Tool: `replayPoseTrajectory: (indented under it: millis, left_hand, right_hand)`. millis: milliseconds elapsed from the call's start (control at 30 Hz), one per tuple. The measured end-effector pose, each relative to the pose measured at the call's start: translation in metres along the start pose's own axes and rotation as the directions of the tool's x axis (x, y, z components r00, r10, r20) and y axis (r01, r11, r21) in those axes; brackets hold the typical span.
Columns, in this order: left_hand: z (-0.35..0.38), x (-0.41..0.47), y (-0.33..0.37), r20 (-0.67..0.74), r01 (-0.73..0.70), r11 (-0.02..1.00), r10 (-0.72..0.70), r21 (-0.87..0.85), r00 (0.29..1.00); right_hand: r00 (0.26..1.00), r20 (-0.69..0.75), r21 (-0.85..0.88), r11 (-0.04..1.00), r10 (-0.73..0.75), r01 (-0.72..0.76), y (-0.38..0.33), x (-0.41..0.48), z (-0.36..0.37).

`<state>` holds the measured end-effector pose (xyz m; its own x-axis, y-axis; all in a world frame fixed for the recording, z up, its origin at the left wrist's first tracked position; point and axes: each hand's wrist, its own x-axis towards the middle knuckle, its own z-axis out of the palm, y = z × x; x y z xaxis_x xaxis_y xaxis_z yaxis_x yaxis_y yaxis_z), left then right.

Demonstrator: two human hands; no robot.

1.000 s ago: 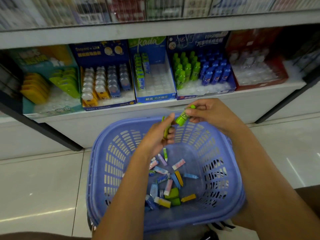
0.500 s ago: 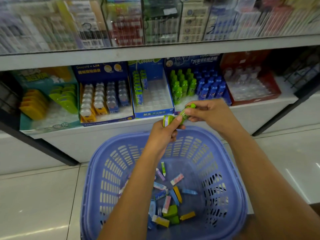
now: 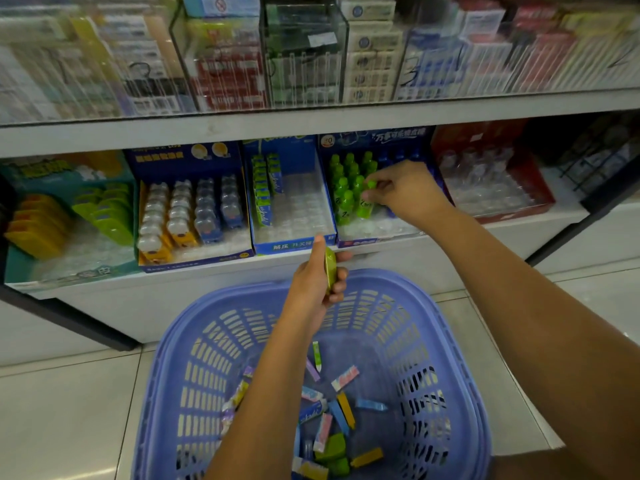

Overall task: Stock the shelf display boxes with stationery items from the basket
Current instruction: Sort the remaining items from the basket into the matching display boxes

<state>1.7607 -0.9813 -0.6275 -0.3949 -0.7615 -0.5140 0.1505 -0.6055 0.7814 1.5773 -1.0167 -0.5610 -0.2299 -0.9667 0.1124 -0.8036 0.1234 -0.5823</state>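
From beside the lilac slotted plastic basket [image 3: 391, 282] on the pale tiled floor, I see both of the person's hands reaching out from over it toward the white lower shelf [image 3: 207, 282] just beyond its far rim. The right hand [image 3: 407, 192] is furthest beyond the basket, inside the blue cardboard display box of small bottles [image 3: 381, 241], its fingertips pinching a green capped bottle [image 3: 366, 204] that stands upright at the near end of the rows of matching green bottles [image 3: 343, 185]. The left hand [image 3: 311, 282] hovers right above the basket's far rim, fingers curled round a flat green pack [image 3: 330, 270] held on edge, with the thumb pointing up toward the shelf. Straight beyond that hand sits a blue display box with a clear moulded tray [image 3: 287, 247], holding a short column of green packs [image 3: 262, 192] along its left wall; the other tray pockets look bare. Down on the basket's floor lies a loose scatter of small stationery packs [image 3: 337, 410] in pink, blue, yellow, green and purple, partly hidden by the left forearm. Beyond the basket's left corner stands a yellow-and-blue box of clear-topped items [image 3: 187, 216], and beyond its right corner a red display box [image 3: 491, 192] whose contents are too blurred to make out.
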Motion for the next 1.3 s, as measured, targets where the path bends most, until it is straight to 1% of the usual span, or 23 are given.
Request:
replayPoseTrajectory:
  millis: [100,233,400,533,667,733,800,867,900,967,1000,1033,1067,1133,1167,1200,1233,1300]
  left_hand:
    - [-0.004,0.003,0.000,0.012,0.008,0.998,-0.008,-0.058,1.000]
    - [-0.006,0.003,0.005,0.071,0.023,0.980,-0.009,-0.196,0.997]
    - [-0.006,0.000,0.011,0.117,0.025,0.962,0.007,-0.272,0.993]
    - [-0.007,-0.006,0.015,0.122,0.029,0.944,0.012,-0.327,0.992]
    - [-0.009,-0.017,0.018,0.086,0.010,0.941,0.021,-0.339,0.996]
    - [-0.012,-0.022,0.019,0.056,-0.053,0.954,0.073,-0.296,0.996]
    - [-0.018,-0.028,0.019,0.070,-0.145,0.972,0.160,-0.185,0.985]
    - [-0.027,-0.034,0.018,0.068,-0.240,0.969,0.243,-0.057,0.968]
    - [-0.032,-0.037,0.019,0.049,-0.280,0.960,0.280,-0.002,0.959]
    - [-0.041,-0.042,0.022,0.012,-0.336,0.941,0.335,0.043,0.942]
    - [-0.045,-0.045,0.025,-0.003,-0.345,0.938,0.346,0.031,0.938]
    - [-0.049,-0.048,0.027,-0.016,-0.341,0.940,0.341,0.002,0.940]
    - [-0.052,-0.051,0.031,-0.020,-0.326,0.945,0.325,-0.040,0.945]
    - [-0.061,-0.057,0.036,0.013,-0.279,0.949,0.284,-0.149,0.959]
    - [-0.067,-0.060,0.040,0.034,-0.247,0.947,0.259,-0.203,0.965]
    - [-0.073,-0.062,0.044,0.047,-0.213,0.944,0.232,-0.250,0.972]
    - [-0.079,-0.065,0.047,0.053,-0.181,0.941,0.204,-0.287,0.978]
    - [-0.093,-0.070,0.053,0.062,-0.129,0.930,0.160,-0.346,0.985]
  right_hand:
    - [0.999,0.049,-0.036,0.999,0.011,-0.009,0.001,0.004,0.005]
    - [0.995,0.095,-0.105,0.993,-0.043,0.053,-0.001,0.004,0.003]
    - [0.984,0.175,-0.183,0.980,-0.040,0.072,-0.003,0.007,0.001]
    - [0.985,0.171,-0.227,0.971,-0.039,0.078,-0.001,0.004,0.011]
    - [0.991,0.133,-0.188,0.982,-0.009,0.035,0.001,0.000,0.015]
    - [0.989,0.145,-0.192,0.981,-0.007,0.036,0.001,0.000,0.013]
    - [0.987,0.159,-0.202,0.979,-0.003,0.036,-0.003,-0.002,0.009]
    - [0.993,0.120,-0.200,0.980,0.001,0.023,-0.007,-0.006,0.004]
    - [0.998,0.070,-0.189,0.982,-0.009,0.022,-0.011,-0.010,0.002]
    - [0.999,-0.018,-0.111,0.993,-0.048,0.046,-0.025,-0.022,0.001]
    - [0.997,-0.006,-0.049,0.996,-0.071,0.070,-0.035,-0.030,0.002]
    - [0.993,0.057,0.015,0.994,-0.105,0.104,-0.046,-0.038,0.005]
    - [0.975,0.162,0.086,0.986,-0.154,0.142,-0.059,-0.047,0.009]
    - [0.889,0.373,0.290,0.943,-0.267,0.161,-0.083,-0.061,0.019]
    - [0.850,0.426,0.378,0.914,-0.311,0.145,-0.093,-0.066,0.024]
    - [0.827,0.444,0.439,0.889,-0.344,0.134,-0.101,-0.068,0.029]
    - [0.820,0.444,0.475,0.871,-0.362,0.127,-0.109,-0.069,0.033]
    - [0.825,0.424,0.508,0.852,-0.373,0.124,-0.124,-0.068,0.038]
